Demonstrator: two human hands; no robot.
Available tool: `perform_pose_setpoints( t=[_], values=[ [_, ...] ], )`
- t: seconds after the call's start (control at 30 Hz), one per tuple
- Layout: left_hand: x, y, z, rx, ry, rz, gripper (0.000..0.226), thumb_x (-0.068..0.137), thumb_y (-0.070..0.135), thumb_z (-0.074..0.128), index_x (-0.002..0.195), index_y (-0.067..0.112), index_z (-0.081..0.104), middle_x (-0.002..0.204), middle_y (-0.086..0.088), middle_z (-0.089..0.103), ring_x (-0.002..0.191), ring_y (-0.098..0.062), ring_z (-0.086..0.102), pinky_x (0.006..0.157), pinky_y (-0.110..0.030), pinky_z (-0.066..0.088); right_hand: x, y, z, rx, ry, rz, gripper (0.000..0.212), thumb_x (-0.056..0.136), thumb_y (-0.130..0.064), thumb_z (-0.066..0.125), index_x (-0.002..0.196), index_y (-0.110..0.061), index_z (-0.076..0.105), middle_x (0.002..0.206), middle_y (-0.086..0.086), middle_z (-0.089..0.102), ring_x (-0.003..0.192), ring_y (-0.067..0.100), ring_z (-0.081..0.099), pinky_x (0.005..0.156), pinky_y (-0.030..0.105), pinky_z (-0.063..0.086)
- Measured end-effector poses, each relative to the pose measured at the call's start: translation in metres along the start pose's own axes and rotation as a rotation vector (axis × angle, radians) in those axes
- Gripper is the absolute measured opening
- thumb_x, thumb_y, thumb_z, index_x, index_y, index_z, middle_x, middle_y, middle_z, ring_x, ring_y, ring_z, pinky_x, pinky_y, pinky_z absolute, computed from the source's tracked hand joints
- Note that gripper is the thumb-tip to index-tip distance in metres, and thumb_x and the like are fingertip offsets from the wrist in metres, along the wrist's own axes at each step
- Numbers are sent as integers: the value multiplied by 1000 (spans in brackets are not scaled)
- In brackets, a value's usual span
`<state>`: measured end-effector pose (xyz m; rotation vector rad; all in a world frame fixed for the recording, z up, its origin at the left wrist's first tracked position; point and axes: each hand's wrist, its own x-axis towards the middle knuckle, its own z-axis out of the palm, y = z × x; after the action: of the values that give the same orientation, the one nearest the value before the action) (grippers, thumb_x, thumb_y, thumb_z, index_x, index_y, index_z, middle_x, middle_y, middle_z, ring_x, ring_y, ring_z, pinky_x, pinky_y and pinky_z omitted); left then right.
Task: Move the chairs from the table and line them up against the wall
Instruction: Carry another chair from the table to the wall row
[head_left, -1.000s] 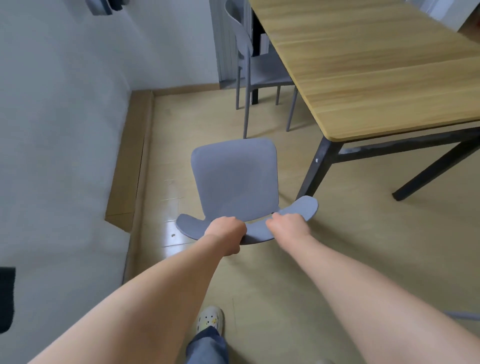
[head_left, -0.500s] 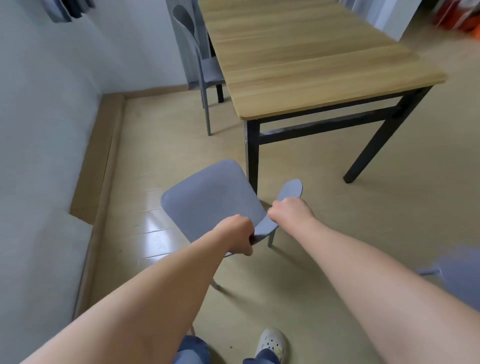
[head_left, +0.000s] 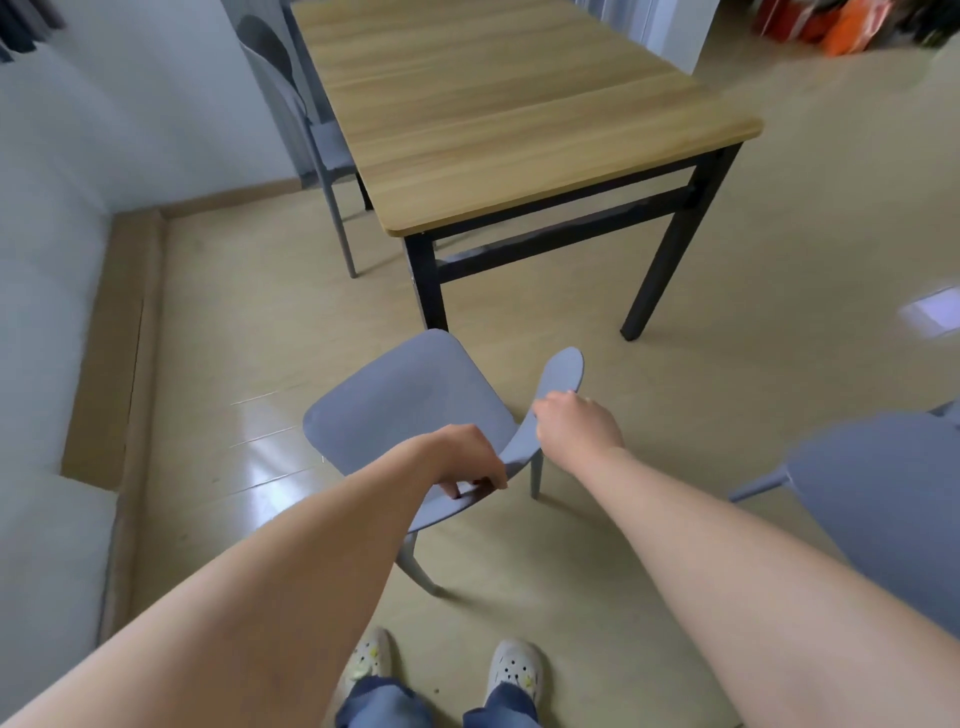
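Note:
A grey plastic chair (head_left: 405, 405) stands on the floor in front of me, its seat pointing toward the table. My left hand (head_left: 467, 460) grips the curved backrest near its left end. My right hand (head_left: 576, 431) grips the same backrest further right. The wooden table (head_left: 498, 104) with black legs stands beyond it. A second grey chair (head_left: 311, 130) is tucked at the table's left side. Part of a third grey chair (head_left: 878, 499) shows at the right edge. The white wall (head_left: 47, 260) runs along the left.
A wooden baseboard ledge (head_left: 114, 338) lines the foot of the left wall. Orange items (head_left: 841, 26) lie on the floor at the far right. My feet in white clogs (head_left: 441, 670) stand just behind the chair.
The held chair has swung round and come back away from the table corner. My view has turned right, and a third chair has come into sight at the right edge.

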<state>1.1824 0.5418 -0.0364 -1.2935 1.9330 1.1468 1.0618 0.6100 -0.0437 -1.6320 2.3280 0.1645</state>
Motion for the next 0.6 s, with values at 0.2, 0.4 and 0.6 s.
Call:
perform_pose_setpoints(
  t=[0.2, 0.4, 0.6],
  values=[
    [3, 2, -10, -72, -27, -52, 23, 96, 5, 46, 110, 0, 62, 101, -8, 67, 96, -25, 67, 58, -17, 43, 6, -14, 1, 125, -36, 111, 38, 93, 9, 33, 122, -5, 55, 123, 13, 58, 140, 30, 36, 97, 32, 42],
    [13, 3, -24, -48, -100, -30, 36, 98, 9, 38, 128, 4, 57, 132, -1, 63, 112, -15, 66, 88, -32, 58, 10, -25, -3, 219, -1, 217, 36, 91, 8, 39, 118, -5, 57, 123, 13, 57, 131, 30, 46, 111, 29, 31],
    [25, -7, -37, 36, -184, 111, 35, 101, 11, 37, 130, 5, 53, 133, -5, 62, 113, -21, 67, 82, -34, 57, 13, -53, 11, 312, 90, 421, 38, 89, 10, 37, 121, -4, 53, 155, 16, 25, 146, 28, 22, 112, 35, 26]
  ],
)
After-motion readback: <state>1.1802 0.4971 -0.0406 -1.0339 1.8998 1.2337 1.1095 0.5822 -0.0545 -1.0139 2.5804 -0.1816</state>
